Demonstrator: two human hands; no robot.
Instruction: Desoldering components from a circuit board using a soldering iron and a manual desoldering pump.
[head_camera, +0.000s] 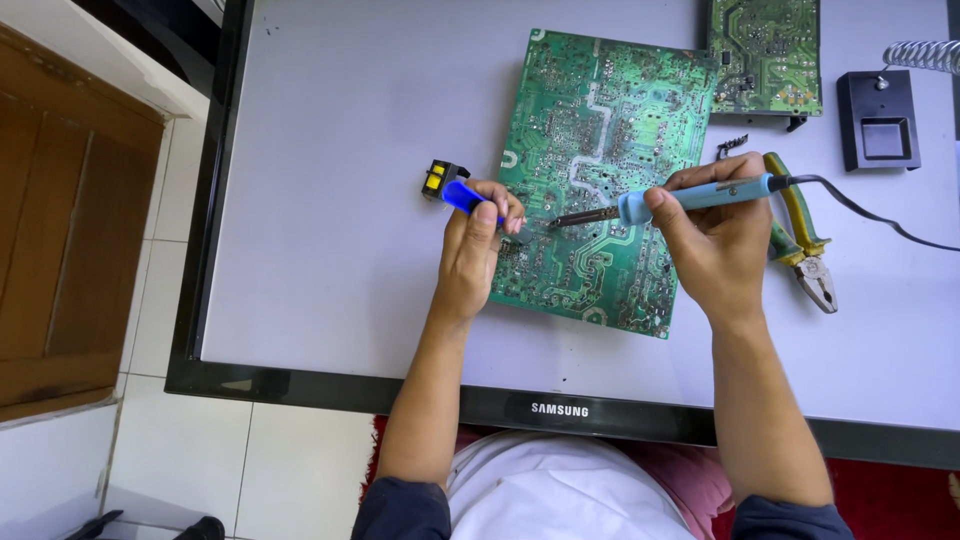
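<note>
A large green circuit board (600, 130) lies solder side up on a pale flat screen panel (340, 150). My right hand (715, 235) grips a light-blue soldering iron (690, 195), whose dark tip (570, 218) touches the board's left part. My left hand (475, 245) holds a blue desoldering pump with a yellow and black end (445, 185), its nose right beside the iron's tip at the board's left edge. The iron's black cord (870, 215) runs off to the right.
Pliers with yellow-green handles (805, 245) lie just right of my right hand. A second, smaller green circuit board (765, 55) and a black iron stand with a coiled holder (878, 120) sit at the back right. Wooden furniture (60, 220) stands left of the panel.
</note>
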